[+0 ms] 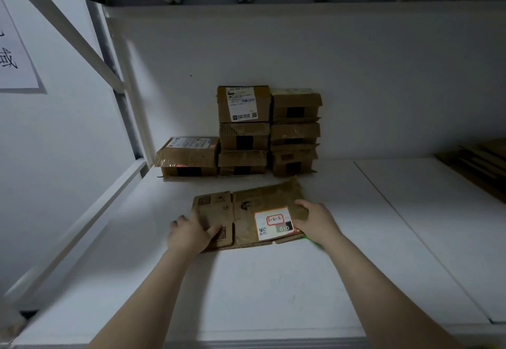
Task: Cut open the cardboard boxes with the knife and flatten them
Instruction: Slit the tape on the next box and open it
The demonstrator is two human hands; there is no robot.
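A flattened cardboard box (pixel 243 211) with a white and red label lies on the white shelf board (pixel 260 288) in front of me. My left hand (pixel 190 232) holds its left edge, thumb on top and fingers curled past the edge. My right hand (pixel 315 221) rests on the right end, fingers laid over the cardboard and thumb beside the label. A small green object (pixel 312 241), possibly the knife, peeks out under the box's right corner by my right wrist. Several taped boxes (pixel 269 132) are stacked against the back wall.
One more taped box (pixel 189 157) sits at the left of the stack. Flat cardboard pieces (pixel 482 162) lie at the far right. A white rack post (pixel 128 88) and diagonal brace stand at the left. Another shelf hangs overhead.
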